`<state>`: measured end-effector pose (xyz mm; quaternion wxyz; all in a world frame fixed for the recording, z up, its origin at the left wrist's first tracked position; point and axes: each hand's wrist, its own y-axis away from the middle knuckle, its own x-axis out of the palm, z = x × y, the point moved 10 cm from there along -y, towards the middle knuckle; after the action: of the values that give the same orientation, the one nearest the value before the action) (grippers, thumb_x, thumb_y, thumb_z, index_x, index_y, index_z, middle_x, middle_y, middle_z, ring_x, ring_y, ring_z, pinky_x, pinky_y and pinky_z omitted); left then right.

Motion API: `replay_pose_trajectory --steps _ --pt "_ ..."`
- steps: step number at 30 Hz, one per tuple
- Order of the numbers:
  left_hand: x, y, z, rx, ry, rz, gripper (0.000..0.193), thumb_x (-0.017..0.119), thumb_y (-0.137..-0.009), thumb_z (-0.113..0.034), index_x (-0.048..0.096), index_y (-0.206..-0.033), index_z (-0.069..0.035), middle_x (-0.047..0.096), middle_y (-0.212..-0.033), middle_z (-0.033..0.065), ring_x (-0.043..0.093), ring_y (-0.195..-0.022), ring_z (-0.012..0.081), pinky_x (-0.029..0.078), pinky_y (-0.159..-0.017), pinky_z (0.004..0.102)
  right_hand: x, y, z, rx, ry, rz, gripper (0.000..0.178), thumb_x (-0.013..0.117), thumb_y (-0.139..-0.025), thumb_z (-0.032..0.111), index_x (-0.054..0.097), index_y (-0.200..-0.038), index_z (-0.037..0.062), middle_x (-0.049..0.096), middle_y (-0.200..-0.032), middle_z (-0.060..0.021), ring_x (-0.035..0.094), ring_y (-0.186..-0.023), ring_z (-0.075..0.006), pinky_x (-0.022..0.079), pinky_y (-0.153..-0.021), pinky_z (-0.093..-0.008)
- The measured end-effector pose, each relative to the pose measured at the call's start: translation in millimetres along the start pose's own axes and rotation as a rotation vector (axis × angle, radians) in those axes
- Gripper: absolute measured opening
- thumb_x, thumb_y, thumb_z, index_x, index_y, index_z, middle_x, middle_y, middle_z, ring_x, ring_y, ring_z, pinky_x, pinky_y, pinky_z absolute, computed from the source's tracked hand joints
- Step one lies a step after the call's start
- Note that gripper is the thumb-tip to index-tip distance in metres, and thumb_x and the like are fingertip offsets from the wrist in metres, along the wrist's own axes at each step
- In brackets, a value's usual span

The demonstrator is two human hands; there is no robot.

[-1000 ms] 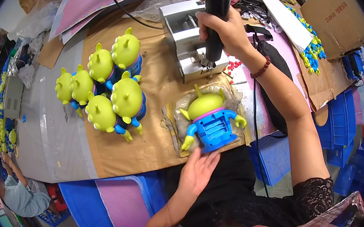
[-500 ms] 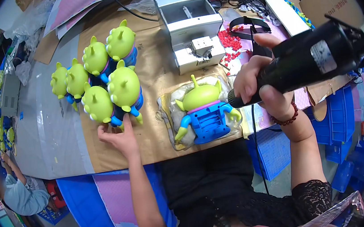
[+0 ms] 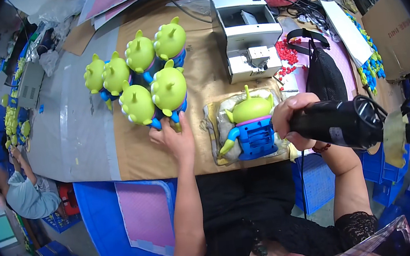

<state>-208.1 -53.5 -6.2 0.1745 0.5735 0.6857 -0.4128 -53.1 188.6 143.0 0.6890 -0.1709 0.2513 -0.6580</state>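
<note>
My right hand (image 3: 295, 120) is closed around a black electric screwdriver (image 3: 338, 122), held nearly level with its tip end hidden behind my fingers. It covers the right side of a green-and-blue toy figure (image 3: 256, 135), which lies with its slotted blue back up on a plastic-covered pad (image 3: 216, 149). Over to the left, several similar figures stand in a cluster. My left hand (image 3: 175, 137) has its fingers curled at the base of the nearest standing figure (image 3: 168, 89); its fingertips are partly hidden.
A grey-white machine (image 3: 247, 34) stands behind the pad. Red small parts (image 3: 287, 53) and a black pouch (image 3: 324, 74) lie to its right, near a cardboard box (image 3: 394, 35). A blue crate (image 3: 97, 226) sits below the table edge. Another person (image 3: 25, 194) works at far left.
The screwdriver has swung from an upward tilt to nearly level, and my right hand now covers the lying figure's right arm. My left hand stays at the standing figure. The whole view has shifted.
</note>
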Motion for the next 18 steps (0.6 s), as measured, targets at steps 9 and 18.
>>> replay_pose_trajectory --steps 9,18 --pt "-61 25 50 -0.005 0.263 -0.159 0.043 0.068 -0.09 -0.034 0.06 -0.115 0.001 0.047 -0.113 0.0281 0.045 -0.109 0.0435 0.035 -0.098 0.0495 -8 -6 6 0.102 -0.01 0.012 0.05 0.069 -0.082 0.004 0.039 -0.122 0.0105 0.057 -0.069 -0.0047 0.059 -0.063 -0.0184 0.05 -0.061 -0.0339" --pt "-135 -130 201 -0.032 -0.17 -0.442 0.043 0.065 -0.093 -0.036 0.061 -0.112 0.003 0.048 -0.117 0.0354 0.044 -0.111 0.0475 0.034 -0.1 0.0511 -105 -98 -7 0.015 0.167 -0.486 0.056 0.057 -0.086 0.0 0.035 -0.137 -0.0047 0.057 -0.069 -0.0081 0.058 -0.06 -0.0177 0.051 -0.063 -0.0345"
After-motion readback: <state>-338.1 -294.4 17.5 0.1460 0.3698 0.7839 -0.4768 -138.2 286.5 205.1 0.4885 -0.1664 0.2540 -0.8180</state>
